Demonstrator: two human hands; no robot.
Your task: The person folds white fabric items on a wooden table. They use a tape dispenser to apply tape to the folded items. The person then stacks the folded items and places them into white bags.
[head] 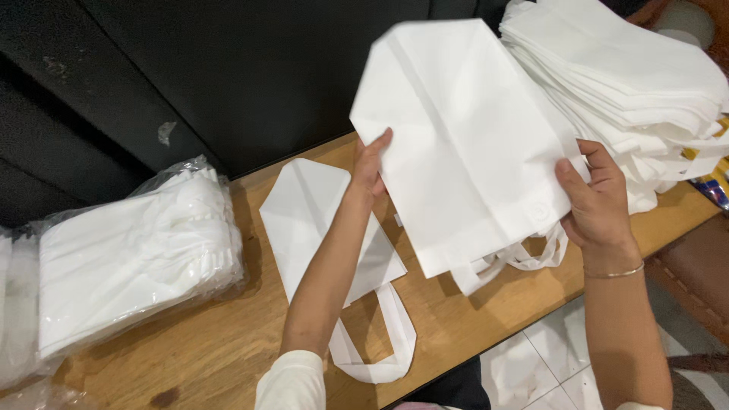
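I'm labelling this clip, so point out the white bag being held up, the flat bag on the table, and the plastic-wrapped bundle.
held bag (463, 144), head view, centre panel.
flat bag (307, 209), head view, upper body.
wrapped bundle (129, 258), head view, front face.

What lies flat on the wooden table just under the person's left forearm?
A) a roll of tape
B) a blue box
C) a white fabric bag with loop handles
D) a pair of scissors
C: a white fabric bag lies flat on the wooden table with its loop handles toward the near edge, while the left hand and right hand hold up another white bag.
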